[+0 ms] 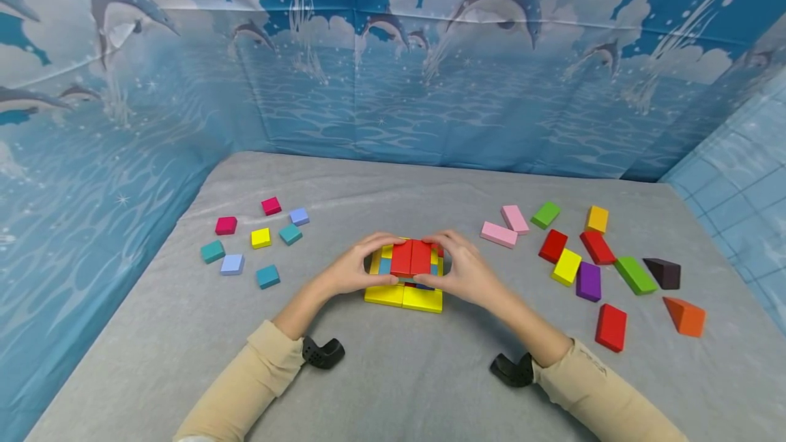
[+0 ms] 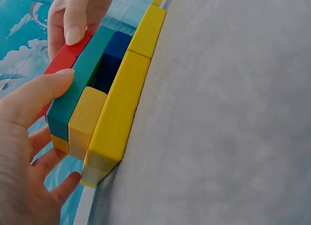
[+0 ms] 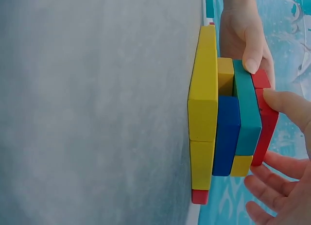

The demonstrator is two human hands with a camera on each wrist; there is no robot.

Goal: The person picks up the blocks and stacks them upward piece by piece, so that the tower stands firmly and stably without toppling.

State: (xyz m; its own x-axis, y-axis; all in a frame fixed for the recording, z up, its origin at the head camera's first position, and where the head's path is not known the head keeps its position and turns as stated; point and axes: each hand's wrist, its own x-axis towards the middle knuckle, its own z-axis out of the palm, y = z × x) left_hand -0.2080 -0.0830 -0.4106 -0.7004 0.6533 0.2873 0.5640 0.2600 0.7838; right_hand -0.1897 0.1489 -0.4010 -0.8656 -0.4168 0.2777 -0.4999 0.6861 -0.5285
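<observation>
A layered stack of coloured wooden blocks stands in the middle of the cloth. Two red blocks (image 1: 411, 258) lie side by side on its top. From the left, my left hand (image 1: 351, 266) holds the left red block between thumb and fingers. My right hand (image 1: 468, 271) grips the right one the same way. Under the red blocks is a teal block (image 2: 83, 86). Lower down are a dark blue block (image 3: 227, 135) and a pale yellow block (image 2: 87, 120). Long yellow blocks (image 1: 422, 299) form the base. The stack's far side is largely hidden.
To the left lie small blocks, among them a yellow block (image 1: 260, 238) and a teal block (image 1: 267, 277). On the right are pink blocks (image 1: 499, 234), a purple block (image 1: 588, 282), an orange triangular block (image 1: 684, 317) and several others. A dolphin-print curtain (image 1: 393, 87) hangs behind.
</observation>
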